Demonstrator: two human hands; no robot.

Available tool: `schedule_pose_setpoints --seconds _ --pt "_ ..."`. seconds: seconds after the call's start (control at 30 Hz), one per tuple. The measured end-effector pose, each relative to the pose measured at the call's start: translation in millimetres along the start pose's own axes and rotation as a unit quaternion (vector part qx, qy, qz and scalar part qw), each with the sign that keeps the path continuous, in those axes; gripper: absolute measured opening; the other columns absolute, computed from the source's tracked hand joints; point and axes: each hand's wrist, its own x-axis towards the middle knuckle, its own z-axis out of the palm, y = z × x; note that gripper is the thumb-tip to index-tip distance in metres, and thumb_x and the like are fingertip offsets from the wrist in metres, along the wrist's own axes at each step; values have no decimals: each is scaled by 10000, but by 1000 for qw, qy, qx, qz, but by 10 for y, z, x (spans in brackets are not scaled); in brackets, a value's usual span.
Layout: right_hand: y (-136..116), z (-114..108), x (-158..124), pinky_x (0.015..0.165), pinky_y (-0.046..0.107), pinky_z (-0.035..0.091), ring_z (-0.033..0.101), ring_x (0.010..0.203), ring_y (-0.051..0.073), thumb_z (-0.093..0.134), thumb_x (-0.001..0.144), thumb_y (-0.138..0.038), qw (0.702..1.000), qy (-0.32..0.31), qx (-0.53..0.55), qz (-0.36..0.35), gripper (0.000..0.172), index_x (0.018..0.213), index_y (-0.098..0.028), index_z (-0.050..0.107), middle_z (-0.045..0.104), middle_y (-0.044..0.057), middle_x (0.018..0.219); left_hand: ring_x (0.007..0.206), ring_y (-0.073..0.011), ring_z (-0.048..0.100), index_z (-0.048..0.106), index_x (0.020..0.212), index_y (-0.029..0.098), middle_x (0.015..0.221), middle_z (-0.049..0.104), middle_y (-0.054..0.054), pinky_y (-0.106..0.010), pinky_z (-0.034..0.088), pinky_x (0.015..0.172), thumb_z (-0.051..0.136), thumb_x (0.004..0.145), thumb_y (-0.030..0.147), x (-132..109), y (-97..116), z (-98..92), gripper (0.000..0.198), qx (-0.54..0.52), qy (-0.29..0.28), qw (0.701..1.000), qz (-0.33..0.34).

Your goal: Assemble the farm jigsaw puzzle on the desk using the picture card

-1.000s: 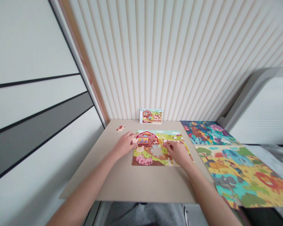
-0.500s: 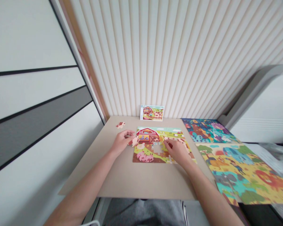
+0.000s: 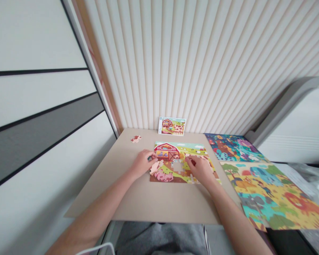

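Head | left hand: grip on jigsaw piece | right hand: grip unclear, on farm puzzle

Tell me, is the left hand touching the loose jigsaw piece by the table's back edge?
Apart: the head view shows tabletop between the left hand and the loose jigsaw piece.

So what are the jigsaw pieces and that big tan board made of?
The jigsaw piece in your left hand looks like pressed cardboard with a smooth printed face; its flat shape and cut, knobbly outline suggest that. The tan board looks like matte cardboard or fibreboard, with no visible wood grain, but I can't tell which.
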Motion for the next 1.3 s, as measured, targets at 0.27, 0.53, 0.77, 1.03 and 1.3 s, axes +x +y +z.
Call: schedule_pose_setpoints --seconds 0.27,0.53,0.77,1.03,1.3 --pt "-11 15 -8 608 270 349 634 652 185 414 995 -413 1000 -6 20 -6 392 923 -223 749 729 30 736 836 -209 644 740 941 221 896 727 -39 -324 482 786 675 865 363 -67 178 9 173 -37 -28 999 29" --pt "-237 31 -67 664 264 402 593 687 167 425 1009 -442 980 -83 148 -106 419 843 -192 719 709 33 778 689 -155 638 674 1002 164 836 715 -42 -240 461 615 682 860 466 -118 215 200 333 -303 -58 948 -83" --pt "-508 80 -153 794 289 441 578 781 168 462 1016 -420 941 -133 233 -205 370 789 -203 657 648 27 776 866 -180 664 666 992 179 961 708 -50 -262 514 755 647 888 451 -108 282 217 292 -278 -16 960 -44" --pt "-482 158 -166 777 278 458 614 817 173 503 991 -413 947 -105 276 -124 309 855 -198 679 694 35 864 757 -162 659 639 1119 188 882 688 -34 -245 512 646 630 897 471 -145 275 230 360 -268 -49 960 -66" --pt "-316 160 -89 607 246 430 587 651 156 466 989 -488 958 -60 280 -19 410 863 -173 697 682 15 735 834 -187 698 625 1080 197 971 722 -57 -291 547 732 621 909 428 -192 320 268 288 -302 -139 942 -52"
